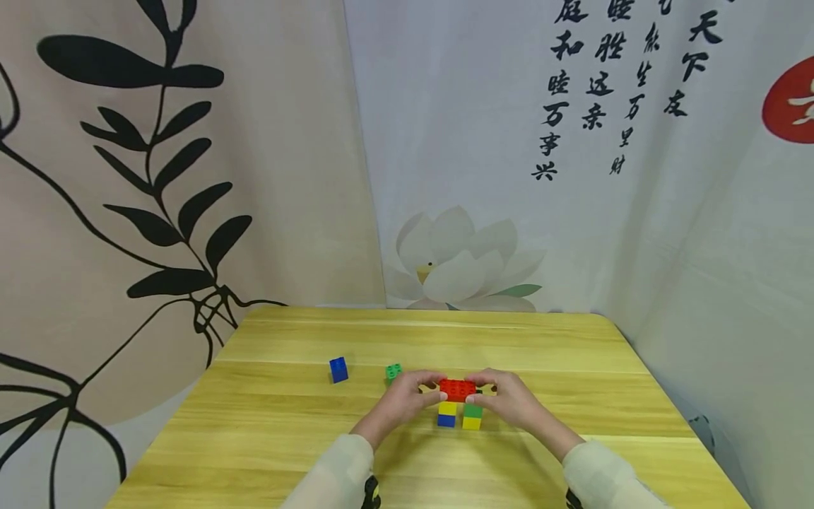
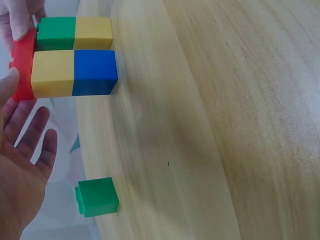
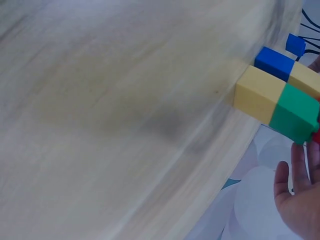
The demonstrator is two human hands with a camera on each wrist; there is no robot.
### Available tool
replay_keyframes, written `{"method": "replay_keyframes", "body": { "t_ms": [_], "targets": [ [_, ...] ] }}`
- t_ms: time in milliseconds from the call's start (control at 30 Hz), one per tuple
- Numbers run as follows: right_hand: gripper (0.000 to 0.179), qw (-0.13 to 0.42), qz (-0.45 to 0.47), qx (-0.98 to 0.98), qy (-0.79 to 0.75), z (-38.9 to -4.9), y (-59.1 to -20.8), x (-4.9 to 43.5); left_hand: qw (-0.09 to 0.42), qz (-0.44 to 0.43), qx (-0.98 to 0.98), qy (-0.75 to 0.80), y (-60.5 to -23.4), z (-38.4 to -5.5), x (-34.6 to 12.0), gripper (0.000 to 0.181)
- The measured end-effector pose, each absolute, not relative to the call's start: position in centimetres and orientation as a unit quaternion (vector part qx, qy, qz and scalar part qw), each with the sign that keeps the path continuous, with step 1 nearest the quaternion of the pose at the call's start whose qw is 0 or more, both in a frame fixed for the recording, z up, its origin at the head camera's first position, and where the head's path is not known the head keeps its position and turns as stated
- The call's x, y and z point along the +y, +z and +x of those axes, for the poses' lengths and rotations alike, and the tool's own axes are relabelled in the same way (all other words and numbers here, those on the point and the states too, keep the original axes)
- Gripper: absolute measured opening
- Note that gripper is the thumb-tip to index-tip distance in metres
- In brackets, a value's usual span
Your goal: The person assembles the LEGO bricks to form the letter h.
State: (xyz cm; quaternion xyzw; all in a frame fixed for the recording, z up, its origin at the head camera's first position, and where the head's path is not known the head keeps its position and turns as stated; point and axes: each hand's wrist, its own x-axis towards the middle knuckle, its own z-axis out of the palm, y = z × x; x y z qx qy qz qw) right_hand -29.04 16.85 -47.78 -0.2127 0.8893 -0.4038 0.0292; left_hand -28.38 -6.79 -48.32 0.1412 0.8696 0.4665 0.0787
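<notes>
Head view: my left hand (image 1: 408,392) and right hand (image 1: 509,400) pinch opposite ends of the red brick (image 1: 457,390) atop the yellow-over-blue stack (image 1: 447,414) and green-over-yellow stack (image 1: 473,416). I judge this bridging; next calls for even downward pressure.

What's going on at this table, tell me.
A person holds a red block by its ends, left hand on one side and right hand on the other. It sits across the tops of two short stacks, yellow over blue and green over yellow; whether it is pressed fully down I can't tell. A loose green block and a loose blue block stand apart to the left.
</notes>
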Motion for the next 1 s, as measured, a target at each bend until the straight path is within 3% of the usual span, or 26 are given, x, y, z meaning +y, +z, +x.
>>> {"method": "replay_keyframes", "body": {
  "t_ms": [1000],
  "targets": [
    [0.041,0.059,-0.149,0.875,-0.457,-29.0,-49.2,16.8,0.041,0.135,0.863,0.484,-49.6,-27.9,-6.6,0.042]
  ]
}}
